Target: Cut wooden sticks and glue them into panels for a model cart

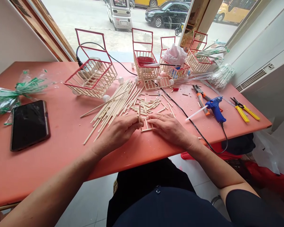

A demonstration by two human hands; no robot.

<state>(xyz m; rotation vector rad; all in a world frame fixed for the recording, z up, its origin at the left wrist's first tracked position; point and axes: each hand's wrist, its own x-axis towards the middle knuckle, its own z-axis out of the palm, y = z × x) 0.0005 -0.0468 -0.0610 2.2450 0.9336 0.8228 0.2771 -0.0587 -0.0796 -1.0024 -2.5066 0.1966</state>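
Note:
My left hand pinches a short wooden stick that stands upright at the left side of a small stick frame. The frame lies flat near the table's front edge, with a crosspiece through it. From the other side my right hand grips the frame, its fingers laid over the right part and hiding it. Just beyond my hands lies a heap of short cut sticks. Long wooden sticks are piled behind my left hand.
On the right lie a blue glue gun, orange-handled pliers and yellow-handled cutters. A black cord crosses the table. Several red-rimmed stick carts stand at the back. A phone and plastic wrappers lie left.

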